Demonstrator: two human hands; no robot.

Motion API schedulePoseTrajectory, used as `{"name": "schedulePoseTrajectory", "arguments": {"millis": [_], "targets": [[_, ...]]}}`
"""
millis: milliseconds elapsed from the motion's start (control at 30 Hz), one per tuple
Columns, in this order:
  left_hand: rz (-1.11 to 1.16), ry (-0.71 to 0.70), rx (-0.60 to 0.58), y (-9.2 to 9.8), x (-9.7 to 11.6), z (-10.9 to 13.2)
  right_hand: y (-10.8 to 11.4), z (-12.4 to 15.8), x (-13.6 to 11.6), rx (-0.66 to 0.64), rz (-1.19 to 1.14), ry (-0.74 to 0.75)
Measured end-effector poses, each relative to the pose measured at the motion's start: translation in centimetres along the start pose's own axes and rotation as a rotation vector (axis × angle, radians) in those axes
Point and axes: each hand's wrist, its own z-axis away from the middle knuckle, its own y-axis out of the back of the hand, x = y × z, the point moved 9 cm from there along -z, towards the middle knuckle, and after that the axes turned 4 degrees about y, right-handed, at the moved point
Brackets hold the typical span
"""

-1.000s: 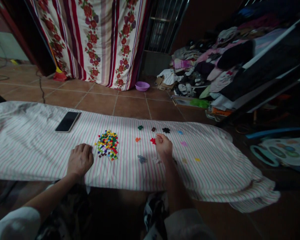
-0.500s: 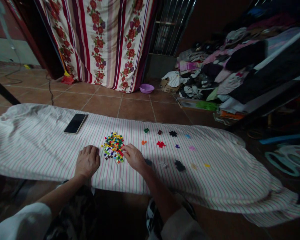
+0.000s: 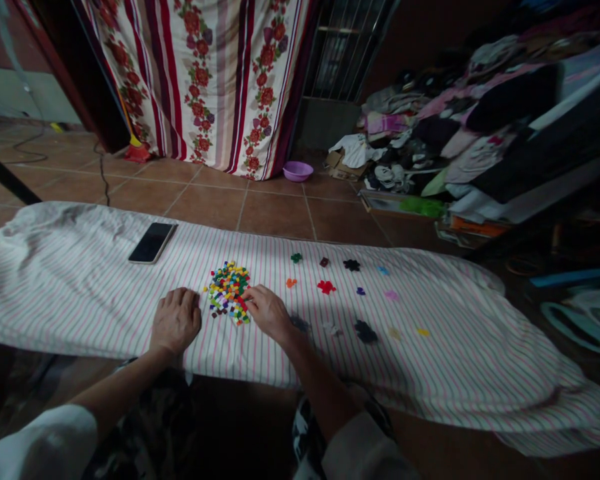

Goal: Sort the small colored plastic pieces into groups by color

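A heap of tiny multicoloured blocks (image 3: 229, 290) lies on the striped cloth (image 3: 105, 300). At its right edge is my right hand (image 3: 269, 312), thumb and fingertips pinched together among the blocks; what they pinch is too small to make out. My left hand (image 3: 177, 321) rests palm down on the cloth just left of the heap, fingers stretched out, holding nothing. Small same-coloured clusters are spread to the right: red (image 3: 326, 287), green (image 3: 296, 257), orange (image 3: 291, 283), black (image 3: 351, 265), dark grey (image 3: 365, 331), pink (image 3: 391, 295) and yellow (image 3: 423, 331) among them.
A phone (image 3: 153, 243) lies on the cloth at the back left. Beyond the cloth, a purple basin (image 3: 298, 172) stands on the tiled floor near a flowered curtain (image 3: 220, 87). Piled clothes (image 3: 430, 127) fill the far right.
My right fingertips have shifted slightly at the heap's right edge. The left hand stays resting in place. The whole view has tilted a little.
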Motion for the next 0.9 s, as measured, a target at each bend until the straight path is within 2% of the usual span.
{"name": "schedulePoseTrajectory", "arguments": {"millis": [367, 667, 800, 900], "targets": [[-0.001, 0.001, 0.01, -0.2, -0.3, 0.1, 1.3, 0.4, 0.1, 0.048, -0.103, -0.053], [0.031, 0.008, 0.018, 0.0, -0.3, 0.2, 2.7, 1.1, -0.2, 0.075, -0.069, -0.059], [0.06, 0.008, 0.026, 0.2, -0.2, 0.2, 3.8, 0.7, 0.7, 0.138, -0.029, -0.003], [0.058, 0.012, 0.033, 0.2, -0.2, 0.1, 5.3, 0.3, 3.0, 0.247, -0.029, -0.052]]}}
